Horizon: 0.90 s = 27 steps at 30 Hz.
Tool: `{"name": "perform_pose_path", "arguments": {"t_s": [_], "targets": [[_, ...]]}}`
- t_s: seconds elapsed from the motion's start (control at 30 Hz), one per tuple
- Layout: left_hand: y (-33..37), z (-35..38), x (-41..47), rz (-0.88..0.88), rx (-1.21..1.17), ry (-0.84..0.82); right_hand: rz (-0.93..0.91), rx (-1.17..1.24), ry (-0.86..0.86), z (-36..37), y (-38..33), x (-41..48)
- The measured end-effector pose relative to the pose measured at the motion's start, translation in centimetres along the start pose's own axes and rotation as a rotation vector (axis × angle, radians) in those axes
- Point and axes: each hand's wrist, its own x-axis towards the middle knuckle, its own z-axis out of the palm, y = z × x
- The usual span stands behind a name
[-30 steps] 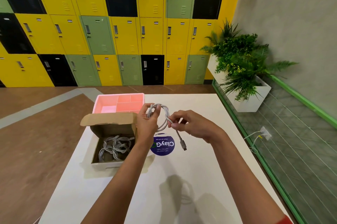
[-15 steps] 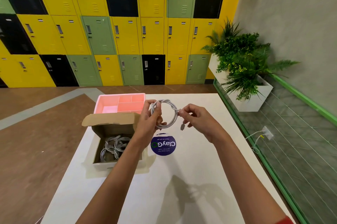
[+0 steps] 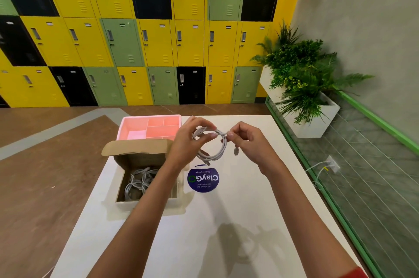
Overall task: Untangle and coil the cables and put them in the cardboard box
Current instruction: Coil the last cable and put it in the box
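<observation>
A grey cable (image 3: 218, 152) hangs as a round coil above the white table (image 3: 226, 221). My left hand (image 3: 184, 144) grips the coil's left side, thumb across the loops. My right hand (image 3: 247, 141) pinches the cable's end at the coil's upper right, and its plug (image 3: 236, 150) dangles just below the fingers. To the left stands the open cardboard box (image 3: 127, 160), flap raised, with several coiled grey cables (image 3: 138, 183) inside. My left forearm crosses over the box's right part.
A pink divided tray (image 3: 136, 123) sits behind the box. A round blue ClayG sticker (image 3: 203, 178) lies on the table under my hands. A planter (image 3: 313, 123) stands right of the table beside a green-framed glass railing. Lockers line the far wall.
The loose tail with the plug has been drawn up onto the coil, so only a short end hangs now. Both hands rose slightly and the loop widened.
</observation>
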Motion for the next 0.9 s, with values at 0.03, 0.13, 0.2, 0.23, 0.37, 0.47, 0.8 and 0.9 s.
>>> {"name": "perform_pose_path", "arguments": {"t_s": [0.03, 0.13, 0.2, 0.23, 0.37, 0.47, 0.8, 0.9], "targets": [[0.0, -0.1, 0.1, 0.003, 0.02, -0.032, -0.009, -0.007, -0.006, -0.1, 0.0, 0.0], [0.2, -0.1, 0.3, 0.017, 0.071, -0.121, -0.037, -0.022, -0.025, -0.2, 0.1, 0.0], [0.4, 0.0, 0.3, 0.006, 0.054, -0.124, -0.046, -0.02, -0.039, -0.3, 0.2, 0.0], [0.5, 0.0, 0.2, 0.001, 0.04, -0.118, -0.047, -0.01, -0.042, -0.3, 0.3, 0.1], [0.8, -0.1, 0.1, 0.032, 0.02, -0.084, -0.052, 0.045, -0.018, -0.3, 0.4, 0.2], [1.0, -0.3, 0.2, 0.08, 0.055, -0.084, -0.064, 0.037, 0.045, -0.5, 1.0, 0.6], [0.7, 0.5, -0.3, 0.109, 0.095, 0.007, -0.162, -0.221, 0.184, 0.9, 2.3, 0.8], [0.6, 0.4, -0.5, 0.091, 0.08, 0.001, -0.189, -0.249, 0.112, 0.7, 2.5, 1.0]]}}
